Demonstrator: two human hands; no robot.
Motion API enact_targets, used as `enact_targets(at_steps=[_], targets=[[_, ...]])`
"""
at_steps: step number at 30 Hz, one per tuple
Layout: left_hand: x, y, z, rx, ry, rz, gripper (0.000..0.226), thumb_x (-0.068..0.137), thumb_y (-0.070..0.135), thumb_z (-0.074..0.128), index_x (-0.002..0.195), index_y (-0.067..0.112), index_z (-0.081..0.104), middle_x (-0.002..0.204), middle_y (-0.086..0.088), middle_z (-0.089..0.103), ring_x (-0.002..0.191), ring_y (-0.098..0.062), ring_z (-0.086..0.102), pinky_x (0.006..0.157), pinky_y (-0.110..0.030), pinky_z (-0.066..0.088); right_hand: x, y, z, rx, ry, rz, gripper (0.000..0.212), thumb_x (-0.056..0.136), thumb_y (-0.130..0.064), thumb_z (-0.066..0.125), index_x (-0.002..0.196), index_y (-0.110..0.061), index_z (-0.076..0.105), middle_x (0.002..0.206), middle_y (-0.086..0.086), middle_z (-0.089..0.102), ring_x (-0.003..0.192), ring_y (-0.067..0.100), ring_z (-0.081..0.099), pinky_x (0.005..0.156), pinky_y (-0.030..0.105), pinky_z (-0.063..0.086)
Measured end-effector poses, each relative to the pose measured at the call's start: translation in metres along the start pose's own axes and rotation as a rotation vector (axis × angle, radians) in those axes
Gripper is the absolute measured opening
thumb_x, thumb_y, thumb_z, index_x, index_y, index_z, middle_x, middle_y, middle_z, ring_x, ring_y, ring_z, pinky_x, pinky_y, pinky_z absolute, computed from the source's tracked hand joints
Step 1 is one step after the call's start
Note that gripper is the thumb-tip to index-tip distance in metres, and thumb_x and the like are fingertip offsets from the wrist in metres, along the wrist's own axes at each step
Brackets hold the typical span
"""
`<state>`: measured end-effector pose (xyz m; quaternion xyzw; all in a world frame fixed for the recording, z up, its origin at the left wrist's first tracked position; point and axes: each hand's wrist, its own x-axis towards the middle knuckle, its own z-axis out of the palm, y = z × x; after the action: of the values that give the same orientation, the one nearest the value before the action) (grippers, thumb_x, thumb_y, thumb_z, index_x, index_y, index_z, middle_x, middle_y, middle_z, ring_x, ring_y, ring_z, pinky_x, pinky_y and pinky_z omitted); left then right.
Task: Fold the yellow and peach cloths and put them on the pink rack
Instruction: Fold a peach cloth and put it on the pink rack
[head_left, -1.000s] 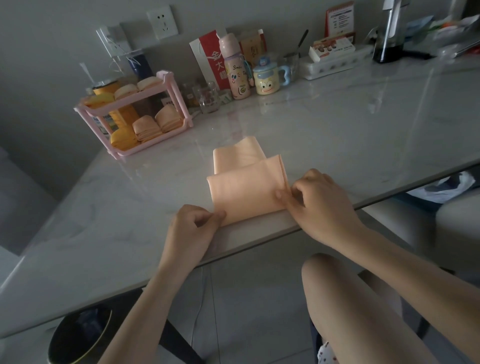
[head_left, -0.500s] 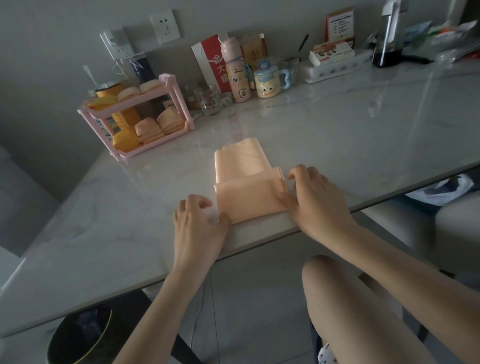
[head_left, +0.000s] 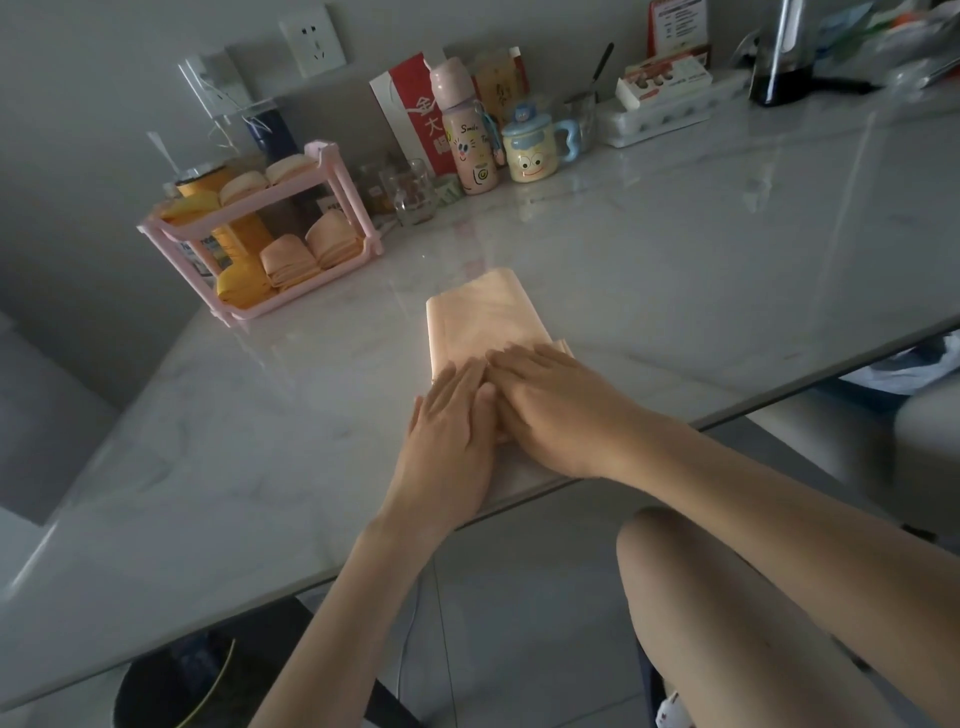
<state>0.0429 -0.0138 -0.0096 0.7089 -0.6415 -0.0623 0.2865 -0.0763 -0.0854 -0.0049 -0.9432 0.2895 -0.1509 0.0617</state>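
Slid together — left hand, right hand flat, half hiding peach cloth.

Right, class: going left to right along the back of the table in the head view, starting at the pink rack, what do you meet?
pink rack → glass jar → pink bottle → cartoon-face mug → white egg tray → dark appliance base

Dim, flat light; soft glare on table; wide-angle edge distortion.
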Motion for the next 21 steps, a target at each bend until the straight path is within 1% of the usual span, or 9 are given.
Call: enact_targets(at_steps=[1, 2, 3, 6, 9, 12, 14, 19, 21], targets=[[-0.0006, -0.0020, 0.0026, 0.034, -0.032, -0.025, 0.055, 0.097, 0.043, 0.013, 0.144, 0.019, 0.028, 0.151, 0.005, 0.027, 0.141, -0.007, 0.014, 0.117, -0.029, 0.007, -0.0019, 0.0008, -0.0002, 0.011, -0.050, 0.014, 0.054, 0.099, -0.035, 0.013, 0.146, -0.010, 0.023, 0.154, 0.008, 0.023, 0.143, 0.020, 0.016, 0.113, 0.029, 0.005], [-0.0010, -0.0021, 0.0036, 0.063, -0.063, -0.040, 0.061, 0.094, 0.050, 0.007, 0.146, 0.023, 0.022, 0.154, 0.009, 0.020, 0.142, -0.005, 0.007, 0.118, -0.031, 0.003, -0.0033, 0.0005, -0.0013, 0.027, -0.084, 0.018, 0.060, 0.095, -0.040, 0.005, 0.149, -0.013, 0.015, 0.156, 0.005, 0.015, 0.144, 0.017, 0.008, 0.114, 0.027, 0.000], [-0.0008, -0.0025, 0.0045, 0.081, -0.095, -0.054, 0.065, 0.091, 0.056, 0.003, 0.147, 0.026, 0.017, 0.155, 0.012, 0.014, 0.142, -0.003, 0.001, 0.117, -0.030, -0.002, -0.0041, 0.0011, -0.0015, 0.047, -0.119, 0.023, 0.062, 0.094, -0.042, 0.002, 0.149, -0.015, 0.009, 0.157, 0.004, 0.008, 0.145, 0.015, 0.003, 0.114, 0.027, -0.003], [-0.0019, -0.0025, 0.0042, 0.103, -0.141, -0.065, 0.073, 0.085, 0.069, -0.001, 0.147, 0.031, 0.006, 0.155, 0.015, 0.002, 0.141, 0.001, -0.008, 0.113, -0.024, -0.008, -0.0033, 0.0025, -0.0028, 0.092, -0.195, 0.025, 0.055, 0.099, -0.036, 0.014, 0.149, -0.018, -0.002, 0.158, 0.001, -0.002, 0.144, 0.012, -0.006, 0.114, 0.027, -0.008], [-0.0022, -0.0042, 0.0031, 0.117, -0.155, -0.066, 0.088, 0.068, 0.074, -0.010, 0.146, 0.034, 0.000, 0.153, 0.019, -0.004, 0.137, 0.006, -0.014, 0.111, -0.022, -0.012, -0.0035, 0.0051, -0.0044, 0.135, -0.221, 0.008, 0.059, 0.098, -0.037, 0.020, 0.149, -0.020, -0.004, 0.158, 0.000, -0.005, 0.144, 0.011, -0.009, 0.114, 0.027, -0.009], [-0.0014, -0.0008, 0.0026, 0.164, -0.156, -0.069, 0.096, 0.063, 0.078, -0.010, 0.147, 0.031, -0.001, 0.152, 0.021, -0.003, 0.134, 0.009, -0.014, 0.113, -0.028, -0.014, -0.0037, 0.0083, -0.0067, 0.126, -0.263, -0.022, 0.072, 0.094, -0.040, 0.034, 0.149, -0.020, -0.007, 0.158, 0.001, -0.007, 0.143, 0.012, -0.011, 0.114, 0.028, -0.010], [-0.0004, -0.0003, 0.0049, 0.182, -0.147, -0.088, 0.094, 0.064, 0.074, -0.007, 0.147, 0.031, 0.001, 0.154, 0.018, 0.001, 0.138, 0.004, -0.010, 0.113, -0.031, -0.012, -0.0024, 0.0091, -0.0055, 0.118, -0.261, -0.035, 0.076, 0.092, -0.041, 0.039, 0.149, -0.020, -0.007, 0.158, 0.001, -0.006, 0.144, 0.013, -0.010, 0.117, 0.031, -0.009], [0.0007, -0.0018, 0.0040, 0.153, -0.145, -0.115, 0.095, 0.063, 0.074, -0.004, 0.148, 0.033, 0.006, 0.155, 0.015, 0.007, 0.142, -0.003, -0.003, 0.115, -0.036, -0.004, 0.0025, 0.0080, -0.0048, 0.159, -0.251, -0.026, 0.076, 0.090, -0.040, 0.043, 0.150, -0.020, 0.001, 0.158, -0.001, 0.002, 0.144, 0.013, -0.004, 0.115, 0.029, -0.007], [0.0010, 0.0019, 0.0014, 0.161, -0.142, -0.111, 0.094, 0.065, 0.076, -0.001, 0.148, 0.033, 0.012, 0.155, 0.014, 0.013, 0.142, -0.005, 0.004, 0.116, -0.040, 0.001, 0.0037, 0.0082, -0.0070, 0.167, -0.251, -0.018, 0.073, 0.091, -0.040, 0.042, 0.150, -0.020, 0.004, 0.157, -0.001, 0.006, 0.144, 0.013, -0.001, 0.114, 0.030, -0.004]])
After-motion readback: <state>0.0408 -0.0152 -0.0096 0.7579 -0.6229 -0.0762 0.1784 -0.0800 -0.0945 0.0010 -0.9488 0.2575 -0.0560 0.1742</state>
